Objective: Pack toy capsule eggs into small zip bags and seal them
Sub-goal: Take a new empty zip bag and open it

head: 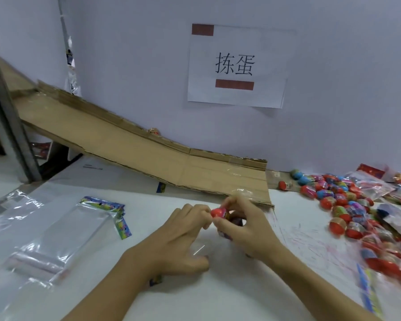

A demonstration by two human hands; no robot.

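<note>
From the head camera, the two bare arms come in closest, and they meet in the middle of the white table (218, 297). The left hand (178, 239) and the right hand (245, 230) sit close together, likely so both can work on one small job. The right hand pinches a red toy egg (218, 213) with its thumb and fingers. The fingertips of the left hand curl in right next to the egg. There is a faint shine of clear plastic between the hands, so the left hand may be holding a small bag open, but I cannot tell for sure.

To the left lies a stack of empty zip bags (79, 230), flat and near, so the next one is easy to grab. To the right is a big pile of loose eggs (333, 195), red, blue and green, close to the right hand that picks them. Some filled bags (380, 256) lie at the right edge, out of the way.

Behind the hands a cardboard ramp (148, 154) slopes down toward the pile, maybe so eggs can roll in. A paper sign (235, 66) hangs on the wall.
</note>
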